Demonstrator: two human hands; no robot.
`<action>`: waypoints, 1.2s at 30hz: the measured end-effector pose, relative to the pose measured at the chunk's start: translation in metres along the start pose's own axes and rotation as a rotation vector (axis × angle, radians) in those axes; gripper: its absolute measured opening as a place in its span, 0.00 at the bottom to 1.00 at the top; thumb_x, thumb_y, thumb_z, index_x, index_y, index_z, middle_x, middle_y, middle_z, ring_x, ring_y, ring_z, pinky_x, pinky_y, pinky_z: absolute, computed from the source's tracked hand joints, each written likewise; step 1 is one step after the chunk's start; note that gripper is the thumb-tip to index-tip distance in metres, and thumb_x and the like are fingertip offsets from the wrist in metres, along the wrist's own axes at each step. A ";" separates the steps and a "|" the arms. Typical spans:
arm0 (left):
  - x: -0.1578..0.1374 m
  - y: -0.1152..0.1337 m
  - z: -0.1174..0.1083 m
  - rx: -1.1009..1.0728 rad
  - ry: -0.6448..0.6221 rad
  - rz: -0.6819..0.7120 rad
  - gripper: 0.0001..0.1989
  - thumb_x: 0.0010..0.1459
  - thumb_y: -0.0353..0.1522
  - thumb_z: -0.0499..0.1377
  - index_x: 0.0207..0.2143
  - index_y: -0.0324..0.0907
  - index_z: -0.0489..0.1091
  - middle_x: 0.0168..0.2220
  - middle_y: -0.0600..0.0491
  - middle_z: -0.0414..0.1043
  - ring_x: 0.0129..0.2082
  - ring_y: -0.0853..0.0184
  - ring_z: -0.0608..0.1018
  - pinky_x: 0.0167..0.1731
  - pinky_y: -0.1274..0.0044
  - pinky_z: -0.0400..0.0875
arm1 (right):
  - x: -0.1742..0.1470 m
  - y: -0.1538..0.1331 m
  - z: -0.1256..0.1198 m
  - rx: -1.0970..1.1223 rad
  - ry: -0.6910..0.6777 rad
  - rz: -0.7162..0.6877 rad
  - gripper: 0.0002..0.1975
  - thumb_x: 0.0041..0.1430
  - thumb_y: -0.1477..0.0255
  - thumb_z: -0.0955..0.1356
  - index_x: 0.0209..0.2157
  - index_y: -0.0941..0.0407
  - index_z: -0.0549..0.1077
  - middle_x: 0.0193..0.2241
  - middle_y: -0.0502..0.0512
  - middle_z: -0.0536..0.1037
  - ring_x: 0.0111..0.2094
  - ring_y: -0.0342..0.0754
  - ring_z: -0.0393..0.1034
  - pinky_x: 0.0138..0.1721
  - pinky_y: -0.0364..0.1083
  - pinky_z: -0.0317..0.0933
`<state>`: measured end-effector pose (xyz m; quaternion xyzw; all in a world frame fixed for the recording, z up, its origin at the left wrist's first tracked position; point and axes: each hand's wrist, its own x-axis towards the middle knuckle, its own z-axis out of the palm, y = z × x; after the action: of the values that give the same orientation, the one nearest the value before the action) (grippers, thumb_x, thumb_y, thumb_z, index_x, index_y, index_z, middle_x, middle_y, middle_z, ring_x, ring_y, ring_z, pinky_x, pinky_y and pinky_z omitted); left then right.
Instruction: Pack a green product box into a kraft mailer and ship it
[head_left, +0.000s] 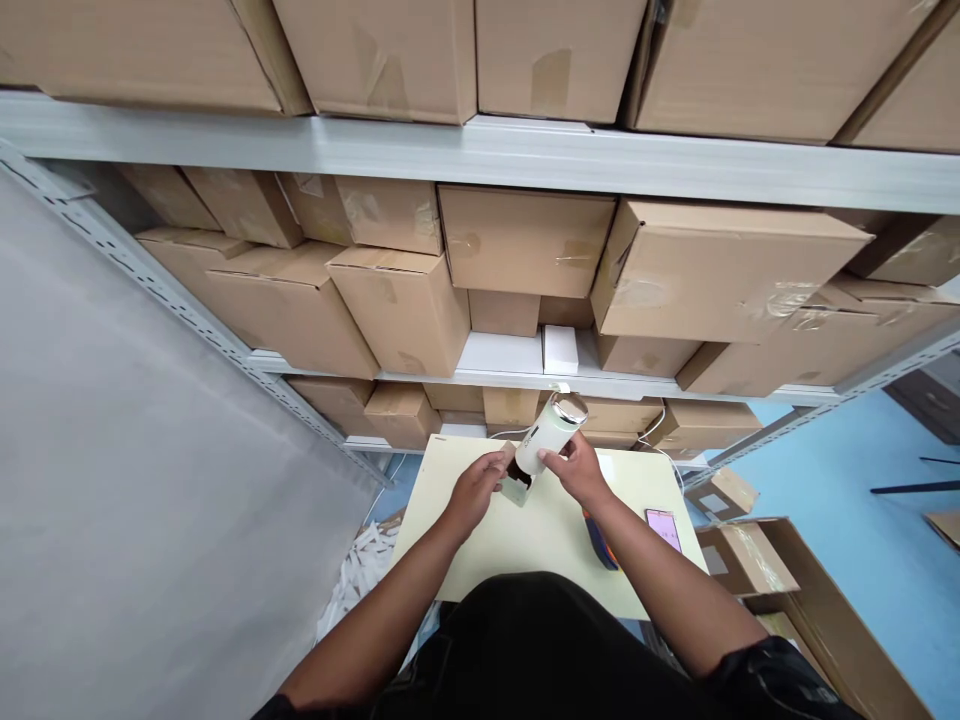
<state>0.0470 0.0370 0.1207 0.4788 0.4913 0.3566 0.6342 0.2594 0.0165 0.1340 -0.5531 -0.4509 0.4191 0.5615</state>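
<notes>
My right hand is closed around a white thermos bottle with a shiny metallic lid. The bottle tilts, lid up and to the right. Its lower end is at the mouth of a small pale green box with an open brown flap. Whether the bottle's base is inside the box or just in front of it I cannot tell. My left hand grips the box by its left side, fingers bent around the flap. Both hands are above a pale yellow table.
On the table, a blue and orange object is partly hidden by my right forearm, and a phone lies near the right edge. Shelves of cardboard boxes and one white box stand ahead. An open carton is at right; white scraps lie left.
</notes>
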 end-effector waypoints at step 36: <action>0.011 0.015 0.010 0.024 -0.363 0.325 0.36 0.50 0.39 0.74 0.60 0.44 0.69 0.58 0.42 0.71 0.56 0.51 0.76 0.52 0.64 0.73 | -0.010 -0.013 0.011 0.018 0.196 0.076 0.29 0.50 0.46 0.76 0.43 0.52 0.71 0.36 0.55 0.80 0.35 0.53 0.73 0.31 0.48 0.67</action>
<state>0.0603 0.0493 0.1327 0.6155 0.2900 0.3560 0.6406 0.2459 0.0090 0.1464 -0.6031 -0.3684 0.3880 0.5916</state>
